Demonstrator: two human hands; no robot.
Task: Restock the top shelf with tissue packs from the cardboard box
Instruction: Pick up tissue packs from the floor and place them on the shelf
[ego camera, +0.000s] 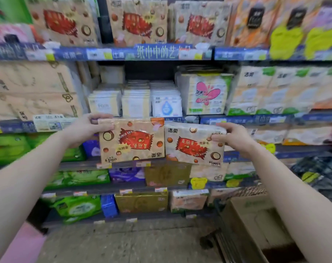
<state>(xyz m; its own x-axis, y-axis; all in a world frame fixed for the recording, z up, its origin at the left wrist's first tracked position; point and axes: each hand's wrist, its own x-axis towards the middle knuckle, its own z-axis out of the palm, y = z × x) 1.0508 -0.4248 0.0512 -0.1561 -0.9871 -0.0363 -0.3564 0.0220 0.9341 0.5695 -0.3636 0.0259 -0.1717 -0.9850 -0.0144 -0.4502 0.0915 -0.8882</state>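
Left hand (89, 128) grips the left tissue pack (132, 140) at its 10 o'clock corner, fingers (104, 127) curled over the top edge, pinching it; print on this pack is upside down. Right hand (235, 137) holds the right tissue pack (193, 144) at its 2 o'clock corner, fingers (219, 138) pressed on the front face; print upright. Both packs held side by side mid-air, inner edges touching, in front of the middle shelves; both flat rectangular blocks in glossy crinkled film, beige with a red candy-wrapper graphic. Top shelf (161, 52) at 12 o'clock carries matching packs standing upright; a dark gap shows between the leftmost pack and the next one. Cardboard box (256, 221) at 5 o'clock, on the floor side, plain brown, open top; contents too blurred to tell. Speckled floor (123, 242) at 6 o'clock.
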